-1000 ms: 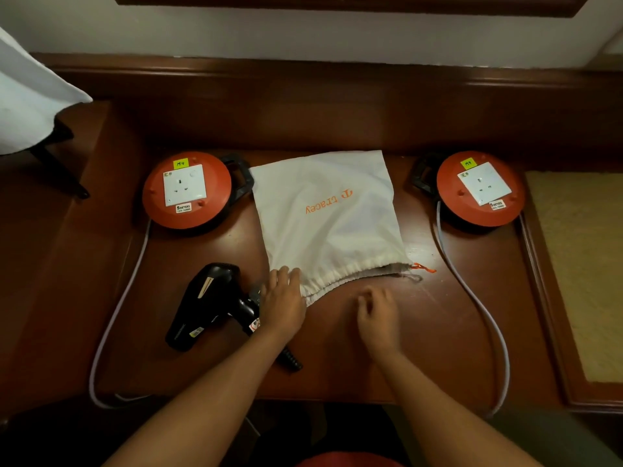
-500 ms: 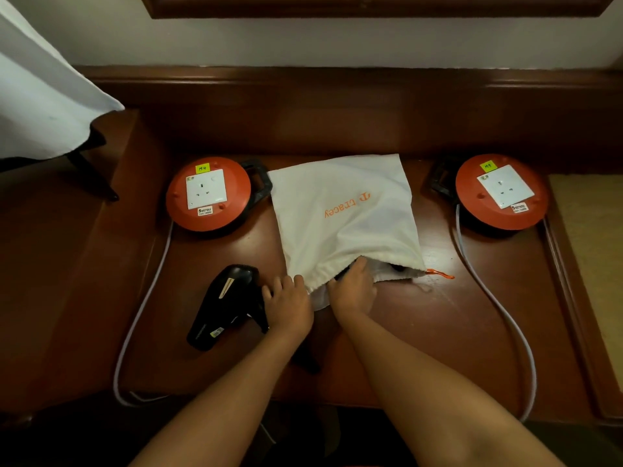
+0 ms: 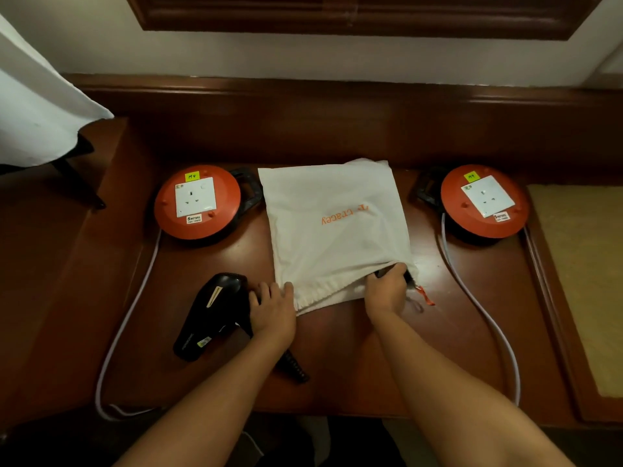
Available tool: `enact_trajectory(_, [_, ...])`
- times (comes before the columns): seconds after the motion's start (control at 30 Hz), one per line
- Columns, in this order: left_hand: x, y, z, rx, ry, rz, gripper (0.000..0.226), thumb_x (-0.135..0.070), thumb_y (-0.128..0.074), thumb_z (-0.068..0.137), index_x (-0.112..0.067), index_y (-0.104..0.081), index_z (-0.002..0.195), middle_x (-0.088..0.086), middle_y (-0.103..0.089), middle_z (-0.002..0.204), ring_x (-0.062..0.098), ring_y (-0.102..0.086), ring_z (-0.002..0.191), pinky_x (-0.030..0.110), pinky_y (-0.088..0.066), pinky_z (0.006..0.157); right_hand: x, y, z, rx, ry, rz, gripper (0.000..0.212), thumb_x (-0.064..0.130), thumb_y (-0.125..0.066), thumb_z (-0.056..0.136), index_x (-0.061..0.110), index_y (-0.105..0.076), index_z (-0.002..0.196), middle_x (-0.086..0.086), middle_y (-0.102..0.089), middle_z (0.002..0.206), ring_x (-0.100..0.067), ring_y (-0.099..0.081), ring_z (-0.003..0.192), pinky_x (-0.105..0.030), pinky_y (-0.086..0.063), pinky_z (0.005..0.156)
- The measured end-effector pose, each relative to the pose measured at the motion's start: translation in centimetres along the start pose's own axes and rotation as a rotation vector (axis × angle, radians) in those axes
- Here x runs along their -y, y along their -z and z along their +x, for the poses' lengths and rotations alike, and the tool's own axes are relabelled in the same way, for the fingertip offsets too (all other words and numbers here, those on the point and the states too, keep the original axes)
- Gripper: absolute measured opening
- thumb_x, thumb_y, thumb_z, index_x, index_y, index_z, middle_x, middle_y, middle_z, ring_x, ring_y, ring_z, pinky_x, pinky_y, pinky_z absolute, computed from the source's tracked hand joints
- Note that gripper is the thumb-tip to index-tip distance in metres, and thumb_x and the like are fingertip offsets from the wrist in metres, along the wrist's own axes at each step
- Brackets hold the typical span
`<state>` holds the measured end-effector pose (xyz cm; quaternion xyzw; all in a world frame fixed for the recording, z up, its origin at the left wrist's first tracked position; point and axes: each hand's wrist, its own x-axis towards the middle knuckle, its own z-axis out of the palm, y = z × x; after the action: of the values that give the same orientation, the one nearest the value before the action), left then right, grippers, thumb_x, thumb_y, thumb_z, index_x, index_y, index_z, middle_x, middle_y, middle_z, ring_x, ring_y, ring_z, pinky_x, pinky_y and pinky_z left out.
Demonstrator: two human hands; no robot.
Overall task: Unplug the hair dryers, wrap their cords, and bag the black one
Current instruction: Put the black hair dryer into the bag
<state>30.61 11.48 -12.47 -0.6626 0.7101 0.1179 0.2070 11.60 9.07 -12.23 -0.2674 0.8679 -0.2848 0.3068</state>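
Dark wooden desk (image 3: 337, 365) is carrying everything, backed by a raised ledge and a white wall. Two orange cord reels (image 3: 198, 201) (image 3: 483, 201) are sitting at either side with bare sockets, nothing plugged in. Between them a white drawstring bag (image 3: 332, 230) is lying flat, mouth toward the person. The left hand (image 3: 273, 310) is pinching the near left edge of the mouth, fingers curled on the cloth. The right hand (image 3: 387, 288) is reaching into the mouth at its right corner, fingertips hidden inside and seemingly gripping something dark; what it is I cannot tell. The black hair dryer (image 3: 215, 315) is lying on the desk just left of the left hand, outside the bag. To do this well, the hands should be spreading the mouth wide first, then sliding the dryer in nozzle first with its cord tucked close.
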Motion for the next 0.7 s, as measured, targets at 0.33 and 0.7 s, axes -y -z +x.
enact_trajectory(0.33, [-0.3,0.1,0.2,-0.114,-0.061,-0.139,0.078,-0.026,-0.055,0.086,-0.023,-0.012,0.150,0.010,-0.015,0.153,0.032,-0.014,0.141,0.047,-0.015,0.115,-4.7,3.3,0.7,-0.135,0.488,-0.444,0.082,0.044,-0.079,0.068,0.012,-0.041,0.133,-0.018,-0.038,0.140,-0.036,-0.034,0.129,-0.056,-0.026,0.104])
enact_trajectory(0.7, [-3.2,0.7,1.4,0.025,-0.154,-0.173,0.071,-0.001,-0.054,0.084,-0.027,-0.027,0.145,0.008,-0.024,0.148,0.031,-0.033,0.129,0.042,-0.039,0.101,-3.0,2.7,4.4,0.083,0.434,-0.471,0.077,0.034,-0.070,0.074,0.017,-0.029,0.136,-0.010,-0.035,0.140,-0.034,-0.043,0.119,-0.048,-0.049,0.083])
